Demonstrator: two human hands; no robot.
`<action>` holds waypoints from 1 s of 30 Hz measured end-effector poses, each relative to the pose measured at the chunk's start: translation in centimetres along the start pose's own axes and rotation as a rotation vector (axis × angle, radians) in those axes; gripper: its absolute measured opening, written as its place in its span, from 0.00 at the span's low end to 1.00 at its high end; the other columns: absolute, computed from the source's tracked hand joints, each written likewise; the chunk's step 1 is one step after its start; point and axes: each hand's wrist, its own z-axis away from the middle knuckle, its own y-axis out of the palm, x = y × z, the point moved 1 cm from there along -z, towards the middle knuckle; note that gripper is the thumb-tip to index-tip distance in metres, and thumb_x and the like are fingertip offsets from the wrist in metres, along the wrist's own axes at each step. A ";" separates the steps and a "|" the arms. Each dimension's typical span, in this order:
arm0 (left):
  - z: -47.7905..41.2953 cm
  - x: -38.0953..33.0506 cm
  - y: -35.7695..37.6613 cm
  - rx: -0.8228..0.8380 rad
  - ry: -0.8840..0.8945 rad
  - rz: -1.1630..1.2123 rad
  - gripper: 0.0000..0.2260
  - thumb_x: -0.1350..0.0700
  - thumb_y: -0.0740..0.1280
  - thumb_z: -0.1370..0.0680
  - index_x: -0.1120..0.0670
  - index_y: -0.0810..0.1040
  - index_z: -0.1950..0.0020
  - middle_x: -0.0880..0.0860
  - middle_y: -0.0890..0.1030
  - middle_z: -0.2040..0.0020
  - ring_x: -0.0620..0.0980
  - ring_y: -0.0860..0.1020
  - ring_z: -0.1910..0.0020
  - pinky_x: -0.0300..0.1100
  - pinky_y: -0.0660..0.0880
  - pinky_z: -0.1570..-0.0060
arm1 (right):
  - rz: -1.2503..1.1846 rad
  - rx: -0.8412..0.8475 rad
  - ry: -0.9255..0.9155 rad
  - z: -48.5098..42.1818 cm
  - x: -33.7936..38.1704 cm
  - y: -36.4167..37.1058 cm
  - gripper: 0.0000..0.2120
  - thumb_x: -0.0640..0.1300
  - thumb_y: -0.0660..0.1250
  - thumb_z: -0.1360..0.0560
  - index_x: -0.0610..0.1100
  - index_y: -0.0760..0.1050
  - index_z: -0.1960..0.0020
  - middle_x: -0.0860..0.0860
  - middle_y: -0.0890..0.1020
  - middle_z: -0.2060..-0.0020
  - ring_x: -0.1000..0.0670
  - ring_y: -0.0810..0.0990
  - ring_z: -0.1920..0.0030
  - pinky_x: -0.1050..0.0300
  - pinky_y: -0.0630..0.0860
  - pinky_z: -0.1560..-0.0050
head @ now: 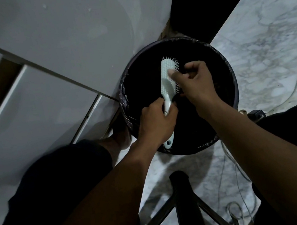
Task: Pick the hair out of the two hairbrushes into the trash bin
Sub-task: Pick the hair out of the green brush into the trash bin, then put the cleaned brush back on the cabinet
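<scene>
A white hairbrush (166, 79) is held over the round trash bin (233, 84), which is lined with a black bag. My left hand (157, 122) is shut around the brush's handle, whose end sticks out below the fist. My right hand (195, 80) is at the bristle side of the brush head, thumb on the back and fingers curled into the bristles. Any hair between those fingers is too dark to make out against the bin. No other hairbrush is in view.
White cabinet fronts (41, 70) rise left of the bin. The marble floor (266, 27) carries loose cables (234, 167) at the right. A black stool frame (184, 203) stands between my knees, close to the bin.
</scene>
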 end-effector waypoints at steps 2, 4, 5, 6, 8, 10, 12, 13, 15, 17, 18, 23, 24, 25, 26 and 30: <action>0.1 0.0 0.1 0.022 0.019 -0.019 0.15 0.49 0.66 0.22 0.50 0.68 0.66 0.48 0.73 0.72 0.44 0.72 0.74 0.35 0.60 0.75 | 0.069 0.000 -0.029 0.0 -0.2 0.0 0.24 0.55 0.81 0.34 0.47 0.75 0.46 0.49 0.80 0.59 0.51 0.82 0.60 0.52 0.83 0.59; 0.2 0.0 0.2 0.028 0.041 -0.013 0.15 0.49 0.66 0.22 0.49 0.68 0.66 0.47 0.73 0.73 0.44 0.72 0.75 0.32 0.59 0.76 | 0.105 -0.053 -0.032 -0.3 -0.2 -0.1 0.19 0.54 0.81 0.33 0.45 0.79 0.51 0.50 0.81 0.64 0.51 0.83 0.62 0.50 0.84 0.56; 0.2 0.0 0.2 0.027 0.054 -0.009 0.15 0.49 0.66 0.21 0.49 0.67 0.67 0.47 0.73 0.73 0.44 0.72 0.75 0.32 0.59 0.77 | 0.119 -0.079 -0.034 -0.6 -0.3 -0.2 0.16 0.53 0.81 0.32 0.45 0.81 0.53 0.50 0.83 0.64 0.50 0.84 0.62 0.47 0.84 0.54; 0.2 0.0 0.2 0.027 0.063 -0.007 0.16 0.49 0.66 0.21 0.49 0.67 0.67 0.47 0.73 0.73 0.44 0.72 0.75 0.32 0.59 0.77 | 0.121 -0.099 -0.039 -0.9 -0.5 -0.3 0.13 0.52 0.80 0.31 0.44 0.82 0.56 0.49 0.85 0.63 0.48 0.85 0.60 0.45 0.85 0.52; 0.1 0.1 0.3 0.038 0.072 -0.002 0.15 0.47 0.66 0.21 0.50 0.69 0.65 0.47 0.74 0.73 0.44 0.72 0.75 0.32 0.59 0.76 | 0.114 -0.126 -0.027 -1.2 -0.7 -0.5 0.10 0.50 0.77 0.27 0.45 0.82 0.61 0.47 0.87 0.62 0.46 0.87 0.58 0.43 0.84 0.51; 0.2 0.1 0.4 0.056 0.066 0.006 0.14 0.46 0.66 0.21 0.51 0.72 0.63 0.47 0.74 0.73 0.44 0.73 0.75 0.33 0.60 0.76 | 0.087 -0.149 0.009 -1.3 -0.8 -0.7 0.13 0.50 0.73 0.24 0.45 0.80 0.64 0.48 0.85 0.65 0.48 0.84 0.63 0.46 0.84 0.53; 0.1 0.1 0.5 0.053 0.060 0.015 0.14 0.46 0.66 0.21 0.51 0.73 0.63 0.47 0.75 0.73 0.43 0.74 0.75 0.32 0.61 0.76 | 0.004 -0.183 0.084 -1.4 -0.9 -0.9 0.18 0.52 0.67 0.20 0.44 0.76 0.65 0.47 0.81 0.70 0.51 0.79 0.70 0.51 0.81 0.62; 0.1 0.0 0.4 0.044 0.052 0.020 0.14 0.46 0.66 0.21 0.51 0.72 0.64 0.47 0.75 0.73 0.43 0.74 0.75 0.33 0.61 0.75 | -0.024 -0.211 0.124 -1.3 -0.8 -1.1 0.21 0.53 0.64 0.18 0.43 0.74 0.66 0.47 0.79 0.71 0.50 0.78 0.72 0.53 0.79 0.65; -0.1 -0.1 0.1 0.023 0.031 0.017 0.16 0.46 0.66 0.21 0.50 0.71 0.66 0.47 0.74 0.73 0.43 0.73 0.75 0.34 0.62 0.75 | 0.054 -0.225 0.121 -1.2 -1.1 -1.1 0.22 0.55 0.63 0.19 0.42 0.74 0.65 0.46 0.79 0.71 0.49 0.78 0.70 0.52 0.79 0.64; -0.1 -0.2 -0.1 0.018 0.012 0.006 0.17 0.46 0.66 0.21 0.50 0.70 0.67 0.47 0.74 0.73 0.43 0.72 0.74 0.36 0.61 0.74 | 0.261 -0.140 0.042 -0.8 -1.3 -0.9 0.11 0.51 0.68 0.22 0.43 0.76 0.56 0.48 0.80 0.66 0.47 0.80 0.63 0.51 0.78 0.57; 0.0 -0.2 -0.2 0.027 0.001 0.001 0.17 0.46 0.66 0.21 0.50 0.70 0.68 0.47 0.74 0.73 0.43 0.73 0.74 0.36 0.61 0.74 | 0.367 -0.050 0.038 -0.2 -1.1 -0.8 0.09 0.48 0.70 0.24 0.44 0.75 0.47 0.49 0.80 0.62 0.47 0.80 0.58 0.51 0.78 0.54; 1.8 -0.6 -1.4 0.023 -0.067 -0.013 0.18 0.45 0.67 0.22 0.51 0.70 0.68 0.49 0.75 0.71 0.47 0.75 0.70 0.39 0.64 0.73 | 0.861 0.197 0.046 2.4 1.4 -1.7 0.29 0.51 0.69 0.28 0.47 0.70 0.28 0.44 0.79 0.36 0.39 0.76 0.34 0.40 0.70 0.31; 2.2 -0.8 -2.0 0.006 -0.073 -0.018 0.18 0.46 0.68 0.22 0.52 0.70 0.68 0.48 0.74 0.71 0.46 0.74 0.71 0.38 0.64 0.73 | 0.897 0.243 0.016 2.8 2.2 -2.2 0.26 0.49 0.68 0.25 0.46 0.71 0.29 0.43 0.79 0.35 0.39 0.76 0.34 0.44 0.72 0.32; 2.6 -1.3 -2.7 -0.014 -0.077 -0.023 0.18 0.47 0.68 0.21 0.52 0.70 0.68 0.48 0.74 0.71 0.46 0.74 0.71 0.36 0.63 0.74 | 0.934 0.295 0.000 3.3 3.5 -2.9 0.24 0.48 0.68 0.24 0.43 0.72 0.30 0.42 0.79 0.35 0.39 0.77 0.36 0.48 0.74 0.36; 3.0 -1.8 -3.5 -0.034 -0.080 -0.021 0.18 0.48 0.68 0.21 0.53 0.70 0.68 0.48 0.74 0.71 0.47 0.74 0.70 0.36 0.62 0.74 | 0.981 0.342 -0.036 3.7 4.8 -3.5 0.22 0.48 0.68 0.22 0.41 0.73 0.31 0.41 0.79 0.36 0.39 0.78 0.37 0.50 0.75 0.40; 4.8 -5.6 -7.4 -0.125 -0.070 -0.013 0.16 0.48 0.68 0.22 0.55 0.73 0.66 0.49 0.75 0.70 0.52 0.77 0.66 0.40 0.64 0.68 | 1.112 0.398 -0.186 6.2 11.5 -6.0 0.20 0.46 0.66 0.20 0.34 0.75 0.34 0.38 0.78 0.35 0.38 0.77 0.38 0.50 0.74 0.40</action>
